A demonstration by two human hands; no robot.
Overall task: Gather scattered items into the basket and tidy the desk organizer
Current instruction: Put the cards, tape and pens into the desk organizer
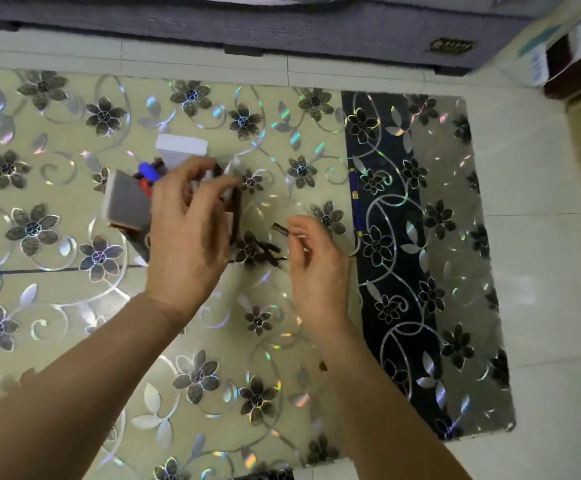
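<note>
A dark brown desk organizer stands on the flower-patterned table, mostly hidden behind my left hand. It holds a white box, a grey-faced block and blue and red markers. My left hand hovers over the organizer with fingers curled; whether it grips anything is hidden. My right hand pinches a small dark stick-like item between thumb and forefinger, just right of the organizer. A few dark loose pieces lie on the table between my hands.
A blue pen lies along the edge of the dark strip of the table cover to the right. A small brown scrap sits by my right wrist. White floor tiles lie beyond the table's right edge.
</note>
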